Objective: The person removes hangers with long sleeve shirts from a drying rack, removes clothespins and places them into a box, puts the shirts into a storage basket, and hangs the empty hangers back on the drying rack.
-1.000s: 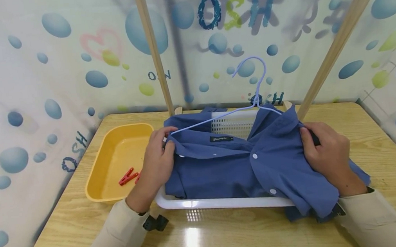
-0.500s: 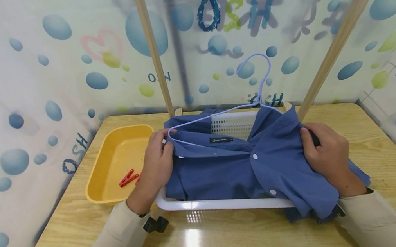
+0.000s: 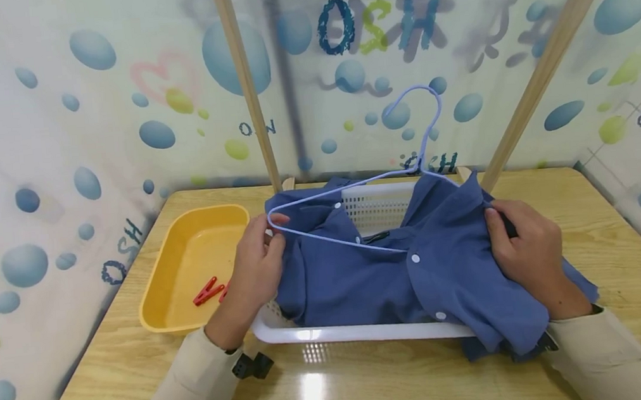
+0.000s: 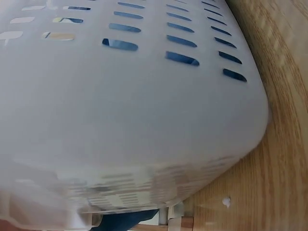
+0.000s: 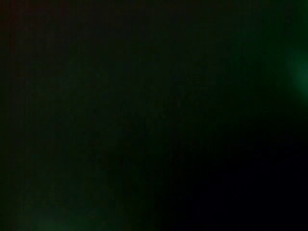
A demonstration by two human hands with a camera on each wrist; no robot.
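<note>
A blue button-up shirt (image 3: 356, 286) lies partly in the white basket (image 3: 361, 332), its right side draped over the rim. A lavender wire hanger (image 3: 348, 188) stands with its hook up. Its right arm goes inside the shirt; its left end shows bare in front of the cloth. My left hand (image 3: 257, 256) holds the hanger's left end, a fingertip showing through the wire loop and the thumb close to the cloth. My right hand (image 3: 527, 242) grips the shirt at its right shoulder, thumb on top. The right wrist view is dark.
A yellow tub (image 3: 157, 290) with red clothespins (image 3: 208, 291) stands left of the basket. Two wooden poles (image 3: 247, 85) rise behind it. The left wrist view shows the basket's slotted wall (image 4: 134, 101) and the wooden tabletop (image 4: 284, 159).
The shirt's left collar side has slipped down off the hanger's left end, which now sits in front of the cloth. The hook has shifted slightly right. My right hand keeps its grip.
</note>
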